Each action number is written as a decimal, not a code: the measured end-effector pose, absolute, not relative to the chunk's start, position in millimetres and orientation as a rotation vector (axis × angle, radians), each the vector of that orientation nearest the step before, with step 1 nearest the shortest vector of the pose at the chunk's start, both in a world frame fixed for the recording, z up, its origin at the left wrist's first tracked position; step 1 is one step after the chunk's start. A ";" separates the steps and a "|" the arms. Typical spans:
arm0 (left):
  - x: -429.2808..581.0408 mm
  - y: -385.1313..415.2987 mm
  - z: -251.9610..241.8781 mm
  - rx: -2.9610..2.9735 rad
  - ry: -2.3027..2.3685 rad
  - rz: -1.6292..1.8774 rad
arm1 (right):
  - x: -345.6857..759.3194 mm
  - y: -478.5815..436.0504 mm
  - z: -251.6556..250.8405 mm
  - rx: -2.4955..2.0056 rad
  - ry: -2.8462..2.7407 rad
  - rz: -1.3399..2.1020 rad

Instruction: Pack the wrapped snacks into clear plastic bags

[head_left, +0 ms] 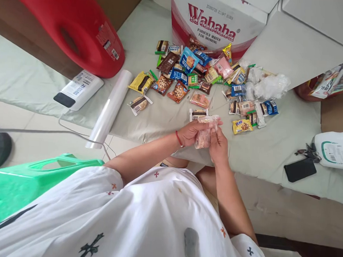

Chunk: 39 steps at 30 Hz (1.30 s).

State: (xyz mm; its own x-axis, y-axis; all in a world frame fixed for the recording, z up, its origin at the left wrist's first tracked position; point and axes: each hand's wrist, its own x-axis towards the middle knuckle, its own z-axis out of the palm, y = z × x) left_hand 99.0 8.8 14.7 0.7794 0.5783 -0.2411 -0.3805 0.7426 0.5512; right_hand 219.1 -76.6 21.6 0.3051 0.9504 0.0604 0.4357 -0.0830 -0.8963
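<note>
Both hands meet at the table's near edge around a clear plastic snack packet [203, 139] with pinkish contents. My left hand [190, 133], with a red string at the wrist, pinches it from the left. On the other side my right hand [218, 144] grips it with thumb and fingers. Just beyond them lies a small packet with a barcode [198, 114], partly covered by the held one. A pink wrapped snack [199, 100] rests a little farther off. To the right is a yellow cookie packet [242, 126]. A heap of wrapped snacks [190, 69] spreads behind.
A Wahaha carton [214, 22] stands behind the heap. Leftward are a red jug [87, 32], a white device with a cable [79, 88] and a clear film roll [111, 108]. Crumpled clear plastic [270, 86], a black phone [300, 169] and a white bottle [339, 148] lie rightward.
</note>
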 end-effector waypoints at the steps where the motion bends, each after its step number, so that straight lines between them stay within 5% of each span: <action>1: 102.9 7.1 15.9 0.481 0.432 0.540 | 214.8 -76.4 18.8 -1.731 -1.290 0.655; 5: 107.9 3.6 19.9 0.438 0.491 0.569 | 211.4 -82.1 12.7 -1.915 -1.223 0.383; 13: 113.8 -8.8 11.4 0.296 0.583 0.567 | 213.5 -93.1 -0.8 -1.936 -1.086 0.508; 22: 113.5 -5.1 15.9 0.255 0.529 0.490 | 205.6 -109.1 17.1 -1.541 -0.626 1.097; 39: -22.0 -0.7 -7.0 1.899 1.311 0.869 | 393.0 -179.9 74.3 -2.112 -0.375 0.692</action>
State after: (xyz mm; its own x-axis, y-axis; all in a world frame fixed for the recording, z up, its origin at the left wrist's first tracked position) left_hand -22.0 -0.7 -7.0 0.2753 0.9495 0.1507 0.5085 -0.2768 0.8154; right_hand 393.0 -179.9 74.3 0.8011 0.4925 -0.3401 0.0164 -0.5860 -0.8102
